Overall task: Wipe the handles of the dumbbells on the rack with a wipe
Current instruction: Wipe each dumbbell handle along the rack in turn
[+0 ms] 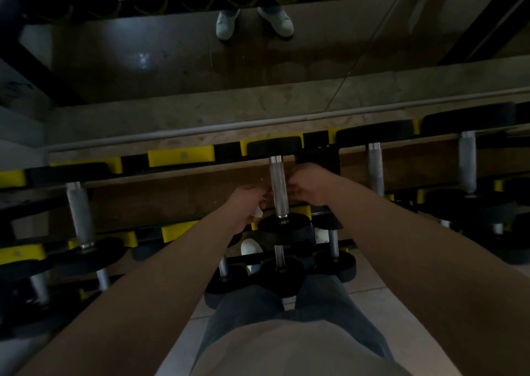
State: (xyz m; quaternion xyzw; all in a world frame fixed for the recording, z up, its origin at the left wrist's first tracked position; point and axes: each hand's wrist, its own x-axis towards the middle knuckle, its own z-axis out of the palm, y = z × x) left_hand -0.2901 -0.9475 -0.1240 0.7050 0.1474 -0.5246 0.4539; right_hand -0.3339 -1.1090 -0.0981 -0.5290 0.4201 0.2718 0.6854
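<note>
Dim rack (180,157): wipe (257,212) (apparently) in left fingers (254,189).

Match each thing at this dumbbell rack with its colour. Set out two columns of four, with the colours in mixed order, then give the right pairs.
Things:
1. wipe
2. rack cradle
3. dumbbell handle
4. dumbbell head

Colours:
A. yellow
B. black
C. white
D. silver-grey

Pairs: 1-C, 2-A, 3-D, 4-B
</note>
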